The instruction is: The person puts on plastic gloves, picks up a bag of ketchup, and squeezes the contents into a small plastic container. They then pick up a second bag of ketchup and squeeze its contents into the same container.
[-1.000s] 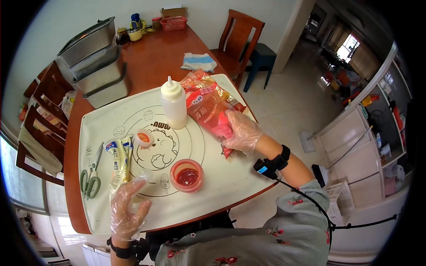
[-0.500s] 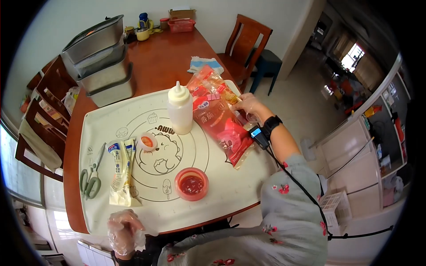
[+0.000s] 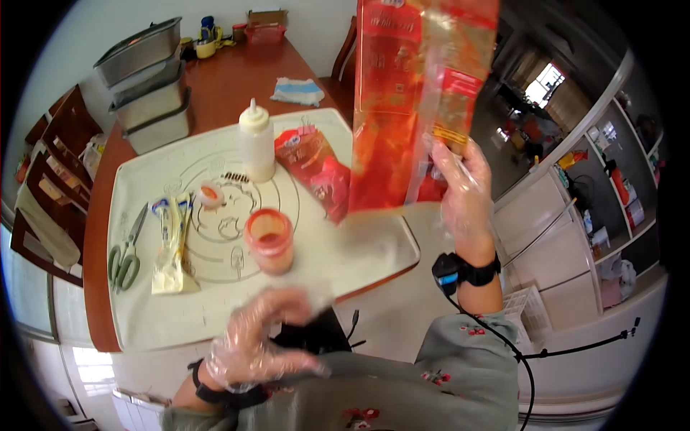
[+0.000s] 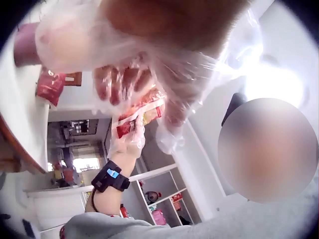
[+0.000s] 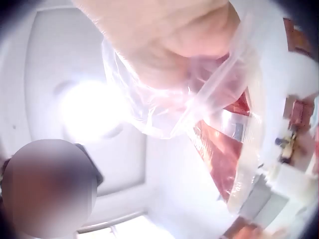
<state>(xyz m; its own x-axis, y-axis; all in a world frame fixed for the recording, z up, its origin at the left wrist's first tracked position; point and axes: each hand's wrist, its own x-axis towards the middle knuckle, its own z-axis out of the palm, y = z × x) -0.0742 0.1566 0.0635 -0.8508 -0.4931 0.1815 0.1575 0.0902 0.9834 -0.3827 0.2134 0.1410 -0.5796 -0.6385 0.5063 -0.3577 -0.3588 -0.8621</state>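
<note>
A large red packet point(image 3: 388, 108) has risen (right-hand fingers point(image 3: 450, 168) grip it).

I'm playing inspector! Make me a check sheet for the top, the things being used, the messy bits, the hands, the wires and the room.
Surface: pale printed mat on a brown table.
Job's things: red packet held up; smaller red packet, upright squeeze bottle and red cup on the mat.
Clutter: scissors and yellow packets on the mat; cloth and stacked metal boxes beyond.
Hands: both gloved; right hand grips the red packet; left hand holds nothing.
Cables: black cable beside the right sleeve.
Surroundings: white cabinet and basket.
</note>
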